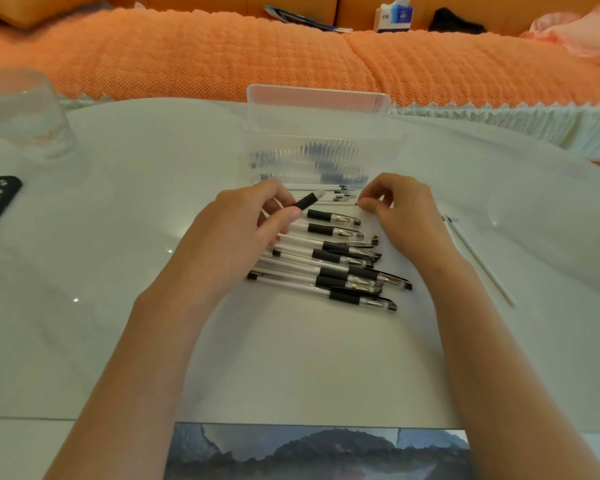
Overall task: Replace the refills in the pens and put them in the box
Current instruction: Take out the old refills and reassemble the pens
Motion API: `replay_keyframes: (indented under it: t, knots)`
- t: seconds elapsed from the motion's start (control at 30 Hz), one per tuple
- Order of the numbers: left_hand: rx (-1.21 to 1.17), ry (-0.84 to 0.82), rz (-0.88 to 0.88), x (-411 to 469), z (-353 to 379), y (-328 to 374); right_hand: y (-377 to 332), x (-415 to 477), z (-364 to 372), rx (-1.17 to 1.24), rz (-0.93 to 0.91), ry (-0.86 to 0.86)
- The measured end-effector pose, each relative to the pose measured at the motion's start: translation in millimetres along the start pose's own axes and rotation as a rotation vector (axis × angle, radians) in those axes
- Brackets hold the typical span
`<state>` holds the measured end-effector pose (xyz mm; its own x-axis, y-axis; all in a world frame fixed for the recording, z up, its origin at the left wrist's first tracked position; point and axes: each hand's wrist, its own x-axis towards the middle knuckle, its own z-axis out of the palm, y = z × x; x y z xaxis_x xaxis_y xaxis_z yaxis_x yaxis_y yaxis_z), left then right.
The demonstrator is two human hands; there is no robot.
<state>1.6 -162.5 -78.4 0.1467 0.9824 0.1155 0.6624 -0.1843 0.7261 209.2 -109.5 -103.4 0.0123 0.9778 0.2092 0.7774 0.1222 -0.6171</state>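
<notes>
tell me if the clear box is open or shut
Open. The clear box has its lid standing raised at the back, above the ribbed front wall.

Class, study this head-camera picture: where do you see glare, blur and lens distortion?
Head view: glints on the glossy table, left of the left hand; head view, the glass at far left is smeared and soft, while the pen that hand grips is sharper; head view, the front edge of the sofa bows, a wide-angle bend; head view, the ribbed box blurs its contents.
</notes>
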Motion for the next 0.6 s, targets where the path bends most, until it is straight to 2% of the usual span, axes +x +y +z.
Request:
replay_keyframes:
  t: [0.27,0.6]
  knots:
    - [-0.055,0.093,-0.018,3,-8,-6,3,-10,-27,0.257,-0.007,0.075]
    - [-0.078,0.135,-0.044,2,-12,-5,-1,-19,-37,0.318,-0.028,0.077]
